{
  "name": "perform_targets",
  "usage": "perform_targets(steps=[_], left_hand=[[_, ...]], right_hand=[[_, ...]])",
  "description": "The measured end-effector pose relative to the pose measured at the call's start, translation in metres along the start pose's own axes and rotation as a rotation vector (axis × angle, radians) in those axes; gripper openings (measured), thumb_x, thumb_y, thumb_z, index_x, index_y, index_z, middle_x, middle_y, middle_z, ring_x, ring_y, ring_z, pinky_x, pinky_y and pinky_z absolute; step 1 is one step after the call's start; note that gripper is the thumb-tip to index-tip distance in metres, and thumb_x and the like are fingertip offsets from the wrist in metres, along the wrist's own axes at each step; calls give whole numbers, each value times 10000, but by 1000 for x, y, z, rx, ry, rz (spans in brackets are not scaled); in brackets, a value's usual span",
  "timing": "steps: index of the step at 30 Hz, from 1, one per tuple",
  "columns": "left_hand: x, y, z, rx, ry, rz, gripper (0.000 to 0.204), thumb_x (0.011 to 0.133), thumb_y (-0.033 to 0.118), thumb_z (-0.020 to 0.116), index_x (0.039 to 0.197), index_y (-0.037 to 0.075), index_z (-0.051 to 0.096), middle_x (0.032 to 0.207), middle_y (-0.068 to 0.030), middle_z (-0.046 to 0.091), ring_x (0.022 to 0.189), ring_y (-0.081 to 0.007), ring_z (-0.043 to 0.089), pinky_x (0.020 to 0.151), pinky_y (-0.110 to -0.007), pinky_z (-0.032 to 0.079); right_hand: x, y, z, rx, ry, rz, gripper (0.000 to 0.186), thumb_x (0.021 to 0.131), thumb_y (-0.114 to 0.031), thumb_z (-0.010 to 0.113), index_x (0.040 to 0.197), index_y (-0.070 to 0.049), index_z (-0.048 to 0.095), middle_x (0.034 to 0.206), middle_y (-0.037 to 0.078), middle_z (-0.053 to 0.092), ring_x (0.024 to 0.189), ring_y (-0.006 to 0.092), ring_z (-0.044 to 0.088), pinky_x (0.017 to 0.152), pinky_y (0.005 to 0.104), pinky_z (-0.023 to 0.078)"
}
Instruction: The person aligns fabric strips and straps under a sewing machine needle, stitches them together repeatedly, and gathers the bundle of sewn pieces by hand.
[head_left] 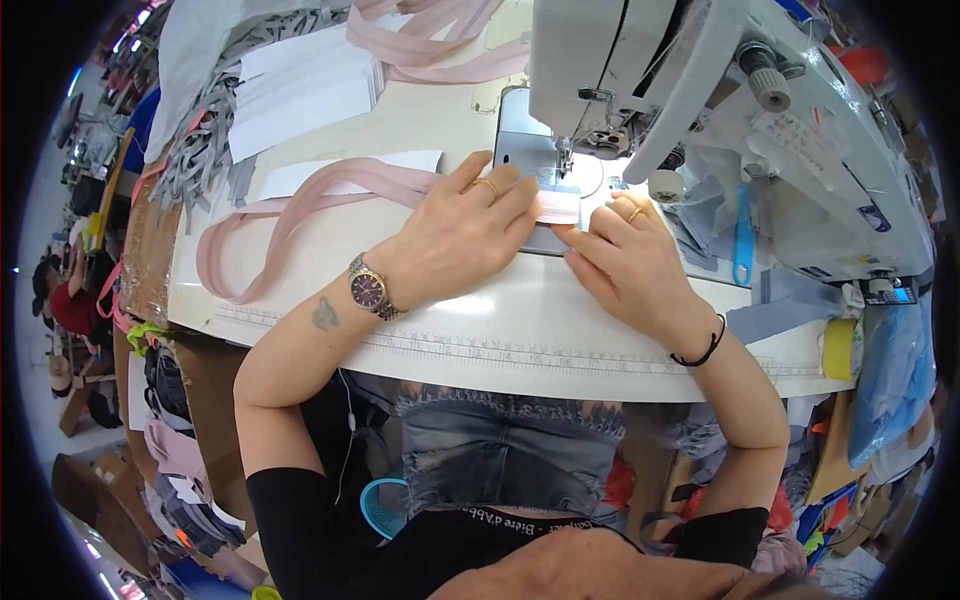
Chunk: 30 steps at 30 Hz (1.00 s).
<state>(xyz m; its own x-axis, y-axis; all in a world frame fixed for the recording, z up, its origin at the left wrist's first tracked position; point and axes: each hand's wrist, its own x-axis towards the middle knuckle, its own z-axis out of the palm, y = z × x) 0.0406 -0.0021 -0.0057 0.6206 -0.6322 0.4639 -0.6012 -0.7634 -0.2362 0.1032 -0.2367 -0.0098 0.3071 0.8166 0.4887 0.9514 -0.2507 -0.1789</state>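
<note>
A white sewing machine (580,70) stands at upper centre-right with a lit needle area over a metal plate (530,130). A short pale pink piece (555,208) lies under the presser foot. My left hand (465,225) holds pink zipper tape at the plate's left side, fingers bent and pressed together; the long tape (275,230) loops out leftward over the table. My right hand (625,265), fingers curled, grips the short piece's near right corner beside the needle. Its fingertips are partly hidden.
White fabric strips (300,95), more pink tape (420,30) and grey scraps (200,160) lie on the white table (450,350). A blue tool (743,230), yellow tape roll (840,348) and blue plastic bag (885,380) sit right. Boxes (200,400) flank the table; a person (72,290) is far left.
</note>
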Motion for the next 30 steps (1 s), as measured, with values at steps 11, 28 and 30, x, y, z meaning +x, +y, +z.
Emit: perform_targets(steps=[11, 28, 30], left_hand=[[3, 13, -1, 30, -77, -65, 352, 802, 112, 640, 1149, 52, 654, 1082, -98, 625, 980, -232, 636, 919, -408, 499], [5, 14, 5, 19, -84, -54, 288, 825, 143, 624, 1090, 32, 646, 1029, -106, 640, 931, -221, 646, 877, -370, 497], [3, 14, 10, 12, -52, -81, 283, 820, 143, 631, 1080, 33, 646, 1037, -103, 651, 941, -226, 648, 878, -377, 500]], right_hand=[[-1, -1, 0, 17, 5, -12, 252, 826, -124, 715, 1067, -57, 689, 857, 51, 541, 851, 230, 546, 811, 367, 428], [7, 0, -12, -3, 58, 25, 316, 768, -45, 706, 1083, -70, 691, 1050, 49, 648, 951, 255, 620, 922, 451, 465], [8, 0, -9, 43, 6, -15, 304, 770, -23, 694, 1072, -58, 693, 1088, 49, 659, 986, 264, 627, 960, 473, 464]])
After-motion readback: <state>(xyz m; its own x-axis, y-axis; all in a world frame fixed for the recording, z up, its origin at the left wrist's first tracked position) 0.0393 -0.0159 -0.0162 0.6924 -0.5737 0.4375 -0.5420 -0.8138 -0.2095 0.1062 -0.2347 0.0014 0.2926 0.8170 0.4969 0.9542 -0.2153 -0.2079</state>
